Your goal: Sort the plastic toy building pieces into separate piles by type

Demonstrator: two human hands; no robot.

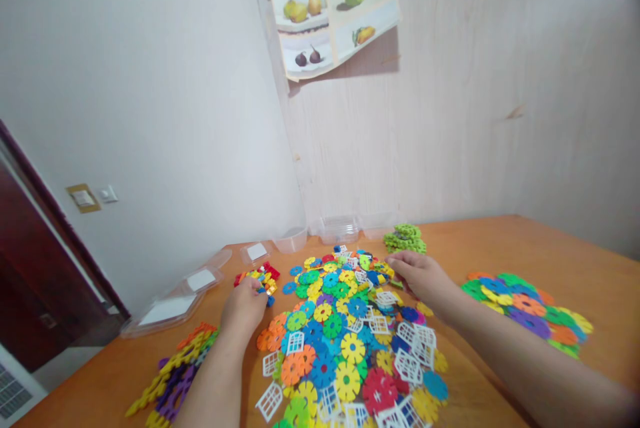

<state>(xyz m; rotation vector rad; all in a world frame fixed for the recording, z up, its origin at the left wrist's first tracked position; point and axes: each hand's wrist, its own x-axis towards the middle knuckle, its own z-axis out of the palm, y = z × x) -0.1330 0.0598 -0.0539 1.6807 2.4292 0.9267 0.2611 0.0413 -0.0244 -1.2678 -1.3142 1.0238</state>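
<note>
Head view: your left hand (244, 310) is at the near edge of a small pile of red, yellow and blue plastic bricks (270, 272) on the orange-brown wooden desk (475, 241). Your right hand (419, 273) is at the far right of a large heap of multicoloured notched plastic discs and white window frames (332, 325). Both hands' fingers (400, 260) curl inward; cannot tell whether they pinch anything.

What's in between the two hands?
In the head view, colourful notched discs and white lattice pieces lie between the left hand and right hand.
</note>
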